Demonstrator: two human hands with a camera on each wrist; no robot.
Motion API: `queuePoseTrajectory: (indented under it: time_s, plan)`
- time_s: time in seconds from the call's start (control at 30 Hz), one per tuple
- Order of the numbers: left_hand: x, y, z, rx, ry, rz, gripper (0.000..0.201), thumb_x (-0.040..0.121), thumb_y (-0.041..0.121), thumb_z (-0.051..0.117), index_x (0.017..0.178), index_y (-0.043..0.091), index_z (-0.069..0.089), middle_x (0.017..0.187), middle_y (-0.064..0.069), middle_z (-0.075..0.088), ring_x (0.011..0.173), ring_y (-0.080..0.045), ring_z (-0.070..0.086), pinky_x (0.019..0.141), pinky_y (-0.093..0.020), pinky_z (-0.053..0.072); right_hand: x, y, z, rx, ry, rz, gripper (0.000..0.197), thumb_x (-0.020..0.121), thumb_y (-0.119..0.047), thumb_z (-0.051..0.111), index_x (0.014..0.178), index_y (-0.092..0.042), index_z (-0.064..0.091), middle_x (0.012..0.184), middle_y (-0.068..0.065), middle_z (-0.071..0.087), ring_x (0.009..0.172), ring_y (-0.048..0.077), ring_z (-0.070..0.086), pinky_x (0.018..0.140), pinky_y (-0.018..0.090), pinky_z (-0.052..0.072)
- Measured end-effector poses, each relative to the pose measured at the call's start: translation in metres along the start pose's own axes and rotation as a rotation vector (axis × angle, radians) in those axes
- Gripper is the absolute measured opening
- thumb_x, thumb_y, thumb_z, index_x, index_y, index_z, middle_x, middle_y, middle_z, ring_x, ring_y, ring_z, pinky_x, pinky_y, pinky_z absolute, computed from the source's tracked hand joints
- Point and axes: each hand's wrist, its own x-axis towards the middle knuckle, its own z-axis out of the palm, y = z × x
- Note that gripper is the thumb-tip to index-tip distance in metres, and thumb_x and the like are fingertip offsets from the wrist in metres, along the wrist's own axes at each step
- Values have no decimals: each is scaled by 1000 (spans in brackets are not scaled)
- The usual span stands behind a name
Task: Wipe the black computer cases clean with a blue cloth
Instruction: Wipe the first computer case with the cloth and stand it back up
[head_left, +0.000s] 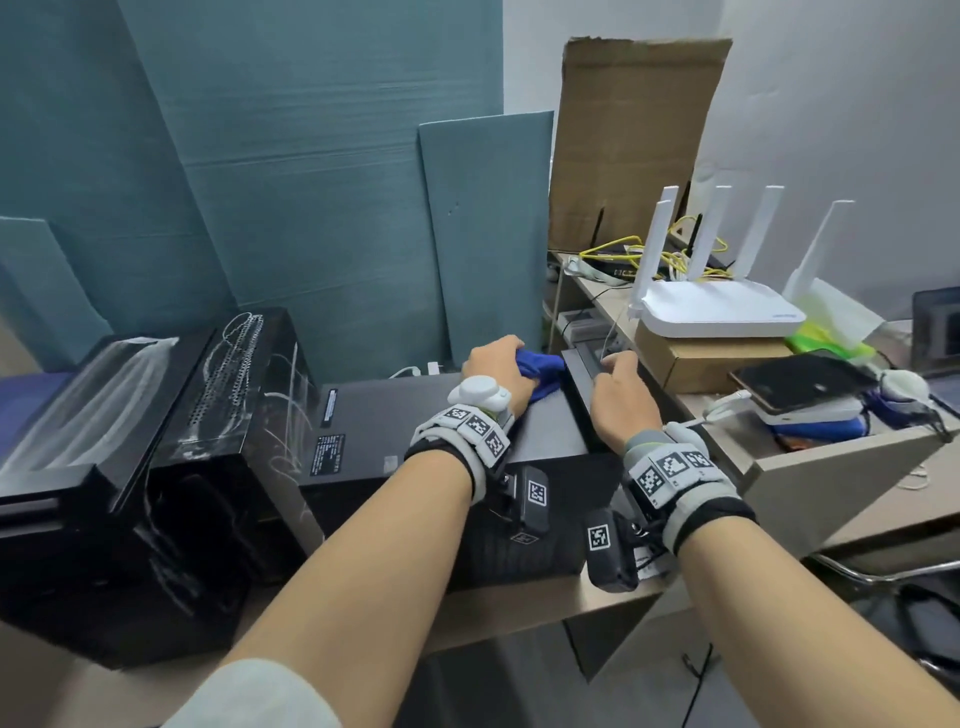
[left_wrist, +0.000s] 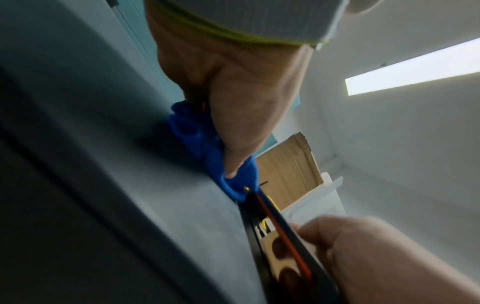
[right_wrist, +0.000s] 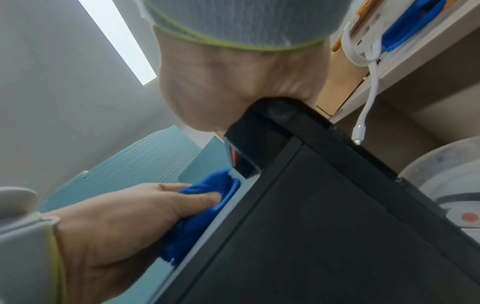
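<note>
Head view: the left hand (head_left: 496, 366) bunches the cloth (head_left: 543, 371) at the case's (head_left: 426, 421) far right corner; the right hand (head_left: 621, 392) grips that edge. The unwiped top runs leftward.

Blue cloth (head_left: 540, 371): bunched up, soft nap, pressed flat-ish on top of the middle black case (head_left: 415, 421) at its far right corner, partly under fingers. That case lies on its side, matte top w/ white-text labels near the left edge, front end toward the viewer. Its right edge has a raised black strip w/ a thin red line. Left of it, touching, a glossy black case (head_left: 156, 467), taller, w/ a perforated panel and pale streaky reflections.
</note>
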Motion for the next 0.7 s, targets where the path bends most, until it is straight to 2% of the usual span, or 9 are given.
queuePoseTrajectory:
  time_s: [0.07,0.13,0.17,0.3,0.37,0.47,0.63,0.7]
  plan:
    - [-9,9,13,-80,-22,47,35,80,23,66,112,34,56,94,-2,67,84,-30,65,72,-34,54,0,1,0,37,-1,-39,35,99,-15,37,133,-14,43,141,13,47,118,34,51,95,39,33]
    - [-16,12,23,-113,-30,91,30,81,22,64,102,33,44,78,-1,61,68,-28,59,60,-33,49,1,1,-1,42,6,-67,36,98,-12,37,134,-12,44,140,14,41,121,35,50,96,37,33]
    - [-18,11,24,-137,-35,117,31,82,21,65,99,33,41,75,-2,60,66,-29,57,58,-34,49,0,1,-1,24,12,-80,36,98,-12,37,134,-11,44,139,14,40,121,35,50,97,37,33]
    - [-21,3,21,-144,-116,209,35,83,21,70,102,28,42,75,-2,62,68,-30,57,62,-36,49,3,1,1,-29,21,-109,35,100,-17,38,134,-11,45,138,15,39,122,38,49,104,40,33]
    - [-26,0,18,-159,-137,234,33,84,22,68,102,31,42,78,-2,63,69,-29,59,63,-36,51,3,-1,2,-38,23,-110,34,103,-25,37,133,-10,46,137,17,41,123,38,47,106,42,33]
    - [-33,-3,16,-180,-184,256,30,85,24,65,101,35,43,86,-1,67,74,-27,62,69,-36,53,2,-1,4,-146,12,-187,35,106,-27,31,125,-5,50,133,20,45,120,34,40,102,43,31]
    - [-50,-14,-3,-160,-348,366,38,80,23,74,105,36,48,99,6,70,83,-20,64,79,-35,54,-4,-3,5,-241,60,-215,48,103,-27,18,130,-1,49,129,25,46,118,37,44,93,49,38]
    - [-54,-28,-24,-156,-431,395,40,81,20,74,108,36,49,99,8,73,84,-17,65,81,-31,53,-3,-4,7,-275,56,-222,66,96,-39,7,130,-1,49,129,26,47,118,39,44,93,50,38]
